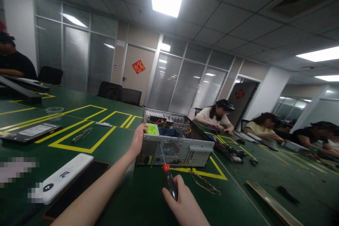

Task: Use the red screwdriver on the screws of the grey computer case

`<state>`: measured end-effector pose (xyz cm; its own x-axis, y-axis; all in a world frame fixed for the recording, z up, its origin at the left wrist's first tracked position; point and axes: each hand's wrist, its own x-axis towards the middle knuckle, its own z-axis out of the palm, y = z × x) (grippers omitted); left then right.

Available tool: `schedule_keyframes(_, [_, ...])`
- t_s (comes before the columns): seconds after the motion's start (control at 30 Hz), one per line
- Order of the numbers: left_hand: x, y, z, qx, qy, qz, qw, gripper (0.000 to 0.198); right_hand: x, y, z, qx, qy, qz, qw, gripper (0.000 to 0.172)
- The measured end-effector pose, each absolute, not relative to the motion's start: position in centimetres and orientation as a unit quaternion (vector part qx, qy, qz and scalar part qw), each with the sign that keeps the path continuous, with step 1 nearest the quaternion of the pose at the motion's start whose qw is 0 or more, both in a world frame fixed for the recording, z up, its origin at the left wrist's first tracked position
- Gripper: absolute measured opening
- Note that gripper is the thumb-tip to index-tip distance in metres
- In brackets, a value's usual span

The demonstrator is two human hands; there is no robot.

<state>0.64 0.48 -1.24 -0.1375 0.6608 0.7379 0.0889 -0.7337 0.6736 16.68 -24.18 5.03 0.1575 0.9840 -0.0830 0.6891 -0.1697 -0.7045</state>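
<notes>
An open computer case (182, 148) lies on the green table, its rear panel facing me. Inside it, wires and a power supply with a bright green label (152, 129) show. My left hand (138, 140) grips the case's near left corner, fingers curled over the top edge beside the power supply. Wrapped in my right hand (184, 197) is a screwdriver (170, 182) with a black and red handle. Its thin shaft points up and away at the rear panel; whether the tip touches a screw is too small to tell.
Left of my arm lie a white power bank-like device (67, 178), a dark phone (79, 187) and a hard drive (30, 132). A clear plastic cup (54, 113) stands behind them. Eyeglasses (203, 182) rest right of the case, a metal strip (272, 203) farther right. Several people sit around.
</notes>
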Motion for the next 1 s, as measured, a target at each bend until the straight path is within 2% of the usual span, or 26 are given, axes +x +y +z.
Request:
schedule_keyframes(0.07, [0.7,0.4,-1.2,0.624,0.299,0.692,0.205,0.049,16.8,-23.6,4.0,-0.638,-0.552,0.450,0.294,0.029])
schedule_keyframes(0.13, [0.7,0.3,-1.1,0.623,0.298,0.694,0.204,0.049,16.6,-23.2,3.1,-0.540,-0.459,0.613,0.350,0.046])
schedule_keyframes(0.2, [0.7,0.3,-0.9,0.623,0.294,0.696,0.204,0.049,16.3,-23.0,2.8,-0.455,-0.381,0.700,0.397,0.060])
schedule_keyframes(0.3, [0.8,0.2,-0.8,0.625,0.290,0.695,0.208,0.050,16.0,-23.1,3.0,-0.370,-0.287,0.779,0.416,0.070])
schedule_keyframes(0.37, [0.8,0.2,-0.8,0.625,0.288,0.694,0.209,0.050,16.0,-23.1,3.1,-0.328,-0.244,0.811,0.419,0.067])
schedule_keyframes(0.5, [0.7,0.4,-0.9,0.625,0.286,0.697,0.206,0.051,16.1,-23.2,2.3,-0.290,-0.220,0.821,0.439,0.040])
schedule_keyframes(0.53, [0.7,0.4,-1.0,0.624,0.288,0.697,0.206,0.051,16.1,-23.2,2.1,-0.289,-0.222,0.821,0.438,0.037])
schedule_keyframes(0.8, [0.5,0.4,-1.2,0.625,0.297,0.689,0.217,0.049,15.7,-23.1,2.8,-0.335,-0.096,0.800,0.487,0.036])
schedule_keyframes(1.0, [0.7,0.3,-1.0,0.618,0.295,0.696,0.216,0.047,15.4,-22.7,2.6,-0.331,-0.070,0.820,0.462,0.024])
